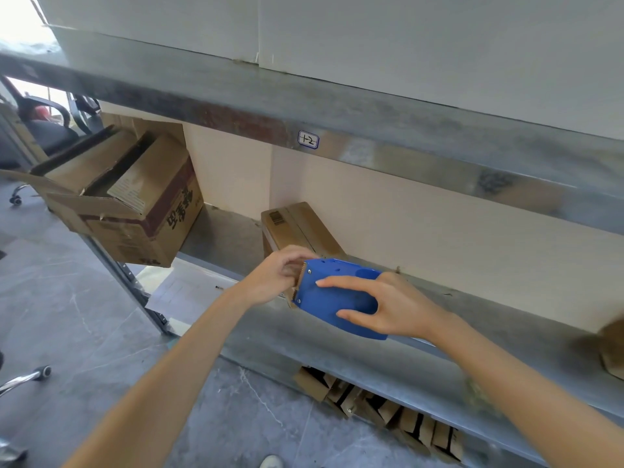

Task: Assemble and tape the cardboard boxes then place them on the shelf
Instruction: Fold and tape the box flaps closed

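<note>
Blue plastic fills my right hand (391, 310): its fingers (341, 282) and thumb grip the tape dispenser (337, 298), held in the air in front of the lower shelf (337, 342). My left hand (273, 278) curls its fingers against the dispenser's toothed end; they hide whatever they pinch, so I cannot tell. Under the shelf, flattened cardboard (381, 407) lies half hidden. Just behind the dispenser a small closed cardboard box (297, 224) sits on that shelf, its near corner covered by my left hand. At the right edge another box (613, 352) is blurred and cut off. Farther left a large open box (141, 211) overhangs the shelf end.
</note>
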Demonstrator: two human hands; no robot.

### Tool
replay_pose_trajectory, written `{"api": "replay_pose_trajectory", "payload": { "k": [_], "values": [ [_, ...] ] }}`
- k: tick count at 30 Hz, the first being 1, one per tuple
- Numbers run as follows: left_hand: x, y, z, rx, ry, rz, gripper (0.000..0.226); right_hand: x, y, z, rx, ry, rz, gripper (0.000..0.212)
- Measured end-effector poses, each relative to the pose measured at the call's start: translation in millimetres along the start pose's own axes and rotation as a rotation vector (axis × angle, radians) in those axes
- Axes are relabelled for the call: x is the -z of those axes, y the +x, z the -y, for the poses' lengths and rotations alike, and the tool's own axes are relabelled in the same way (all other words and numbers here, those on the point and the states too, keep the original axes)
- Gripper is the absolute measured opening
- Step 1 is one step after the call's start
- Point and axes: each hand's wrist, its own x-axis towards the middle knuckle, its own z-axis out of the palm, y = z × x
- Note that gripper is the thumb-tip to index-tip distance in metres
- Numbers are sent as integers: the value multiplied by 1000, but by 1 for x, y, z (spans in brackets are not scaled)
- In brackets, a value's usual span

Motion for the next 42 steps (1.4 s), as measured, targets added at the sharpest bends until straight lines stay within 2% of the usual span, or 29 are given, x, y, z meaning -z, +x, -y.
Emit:
{"api": "replay_pose_trajectory", "payload": {
  "k": [4, 8, 17, 23, 31, 42],
  "values": [
    [1, 2, -2, -5, -68, 52, 59, 3, -2, 4, 28, -13, 19, 49],
    [-2, 2, -2, -38, -43, 113, 46, 7, -4, 9, 65, -16, 12, 48],
    [-6, 0, -2, -5, -114, 158, 42, 7, -4, 9, 43, -40, 18, 49],
    [-2, 4, 1, -7, 8, 131, 35, 6, -4, 10, 36, -50, 12, 49],
    [-4, 4, 4, 9, -129, 131, 30, 7, -4, 9, 22, -45, 9, 49],
    [3, 4, 11, 15, -16, 17, 23, 2, 0, -7, -76, 86, 86, 52]
  ]
}}
